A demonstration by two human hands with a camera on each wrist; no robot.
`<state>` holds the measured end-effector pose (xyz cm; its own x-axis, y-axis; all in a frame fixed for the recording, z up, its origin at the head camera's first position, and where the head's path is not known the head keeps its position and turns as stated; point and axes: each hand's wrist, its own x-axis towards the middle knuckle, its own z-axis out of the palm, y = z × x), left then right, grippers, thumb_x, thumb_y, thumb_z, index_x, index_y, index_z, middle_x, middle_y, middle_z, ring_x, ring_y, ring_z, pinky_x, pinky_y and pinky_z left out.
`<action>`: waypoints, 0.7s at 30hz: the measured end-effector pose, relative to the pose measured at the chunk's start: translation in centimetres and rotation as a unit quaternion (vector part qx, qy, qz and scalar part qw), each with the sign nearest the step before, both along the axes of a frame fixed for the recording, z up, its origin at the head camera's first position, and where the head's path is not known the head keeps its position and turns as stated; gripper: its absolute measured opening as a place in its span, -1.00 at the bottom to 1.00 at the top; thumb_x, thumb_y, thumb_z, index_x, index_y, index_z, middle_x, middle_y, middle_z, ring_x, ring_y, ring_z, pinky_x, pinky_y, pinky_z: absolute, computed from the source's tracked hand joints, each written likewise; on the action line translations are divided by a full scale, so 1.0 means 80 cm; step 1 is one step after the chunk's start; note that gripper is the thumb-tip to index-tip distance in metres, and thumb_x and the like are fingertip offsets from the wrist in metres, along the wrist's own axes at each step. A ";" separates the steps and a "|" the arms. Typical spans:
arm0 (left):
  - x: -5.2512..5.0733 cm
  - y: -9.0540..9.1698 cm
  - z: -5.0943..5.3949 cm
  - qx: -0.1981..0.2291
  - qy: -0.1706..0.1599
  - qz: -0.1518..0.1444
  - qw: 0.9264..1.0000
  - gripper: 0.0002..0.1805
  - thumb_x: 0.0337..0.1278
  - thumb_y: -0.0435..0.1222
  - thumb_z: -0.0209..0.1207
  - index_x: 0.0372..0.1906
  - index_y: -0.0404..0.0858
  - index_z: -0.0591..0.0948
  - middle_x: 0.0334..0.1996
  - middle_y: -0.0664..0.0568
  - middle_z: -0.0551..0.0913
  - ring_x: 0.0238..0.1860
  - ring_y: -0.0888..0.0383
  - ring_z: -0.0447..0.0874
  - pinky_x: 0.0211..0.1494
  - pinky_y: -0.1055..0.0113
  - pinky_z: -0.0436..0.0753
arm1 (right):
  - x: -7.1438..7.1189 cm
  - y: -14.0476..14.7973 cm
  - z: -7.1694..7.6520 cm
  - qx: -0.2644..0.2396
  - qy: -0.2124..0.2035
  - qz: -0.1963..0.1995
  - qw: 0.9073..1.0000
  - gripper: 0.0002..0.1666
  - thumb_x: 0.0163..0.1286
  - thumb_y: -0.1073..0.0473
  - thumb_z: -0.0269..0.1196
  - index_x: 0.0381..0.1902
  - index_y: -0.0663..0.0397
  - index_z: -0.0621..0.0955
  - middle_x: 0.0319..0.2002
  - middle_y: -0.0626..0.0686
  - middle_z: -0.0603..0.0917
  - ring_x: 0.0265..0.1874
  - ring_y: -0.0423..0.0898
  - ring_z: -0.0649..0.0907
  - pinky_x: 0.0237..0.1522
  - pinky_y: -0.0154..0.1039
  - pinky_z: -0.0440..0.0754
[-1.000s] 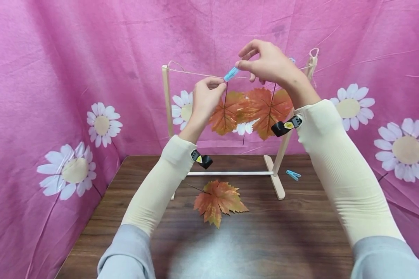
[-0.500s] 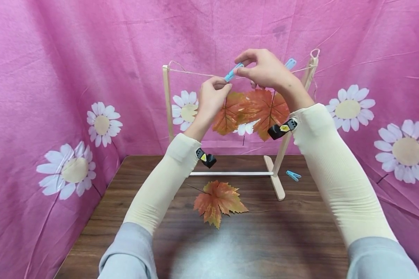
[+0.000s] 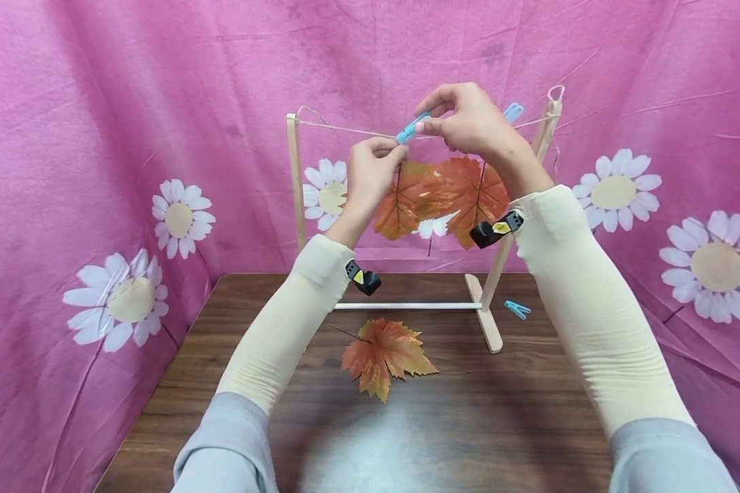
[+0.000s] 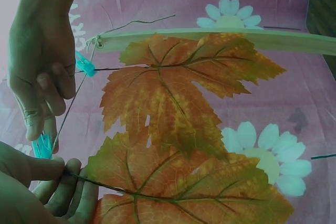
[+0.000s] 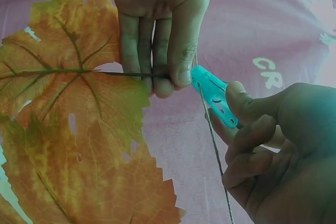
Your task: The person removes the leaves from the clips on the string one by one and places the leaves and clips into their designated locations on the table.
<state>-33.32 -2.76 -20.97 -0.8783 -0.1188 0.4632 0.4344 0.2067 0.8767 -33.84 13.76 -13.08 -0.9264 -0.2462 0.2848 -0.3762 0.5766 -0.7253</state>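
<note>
My left hand (image 3: pixel 373 174) pinches the dark stem of an orange artificial maple leaf (image 3: pixel 401 202) between thumb and fingers, just below the string. My right hand (image 3: pixel 475 120) pinches the upper end of a blue clothespin (image 3: pixel 409 130). In the right wrist view, the lower end of that clothespin (image 5: pixel 214 95) sits at the string (image 5: pixel 218 166) beside the left thumb tip. A second maple leaf (image 4: pixel 178 77) hangs to the right from another blue clothespin (image 4: pixel 84 65), and the two leaves overlap. Whether the held clothespin's jaws bite the stem is hard to tell.
A wooden frame (image 3: pixel 498 267) carries the string (image 3: pixel 345 129) between two posts. On the brown table (image 3: pixel 469 424) lie another maple leaf (image 3: pixel 385 356) in front of the frame and a blue clothespin (image 3: pixel 518 309) to its right. A pink flowered cloth (image 3: pixel 253 68) stands behind.
Both hands have shifted slightly; the left moved a little right and the right a little down and left. The clothespin stays at the string. The right-hand hanging clothespin has come into fuller view.
</note>
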 end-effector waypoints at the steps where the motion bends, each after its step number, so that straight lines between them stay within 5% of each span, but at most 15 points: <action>1: 0.000 0.000 0.000 -0.001 -0.001 0.001 1.000 -0.86 0.37 -0.36 0.36 -0.16 -0.39 0.81 -0.37 -0.02 0.79 -0.39 0.33 0.63 -0.26 0.55 0.63 | 0.000 0.000 0.000 -0.001 -0.001 -0.003 1.000 -0.68 0.47 0.20 0.42 0.13 0.14 0.68 -0.38 -0.24 0.68 -0.60 -0.32 0.49 -0.59 -0.46 0.46; 9: -0.001 -0.001 -0.003 -0.005 -0.006 0.005 1.000 -0.87 0.35 -0.34 0.37 -0.16 -0.35 0.81 -0.39 0.03 0.78 -0.39 0.36 0.62 -0.24 0.53 0.63 | 0.002 -0.002 0.000 0.002 0.015 -0.017 1.000 -0.65 0.41 0.22 0.48 0.11 0.15 0.73 -0.47 -0.37 0.70 -0.28 -0.30 0.65 -0.10 -0.35 0.54; 21: 0.003 0.000 -0.001 0.041 -0.001 -0.033 0.999 -0.82 0.38 -0.40 0.34 0.00 -0.37 0.75 -0.20 -0.16 0.84 -0.29 0.27 0.74 -0.04 0.39 0.83 | 0.005 0.001 0.002 -0.024 0.041 -0.055 0.997 -0.71 0.37 0.20 0.52 0.01 0.12 0.77 -0.55 -0.39 0.68 -0.36 -0.36 0.65 -0.20 -0.37 0.53</action>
<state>-33.11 -2.77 -21.06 -0.8859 -0.0976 0.4534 0.4438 0.1055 0.8899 -33.44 13.82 -12.90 -0.9201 -0.1288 0.3700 -0.3720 0.5832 -0.7222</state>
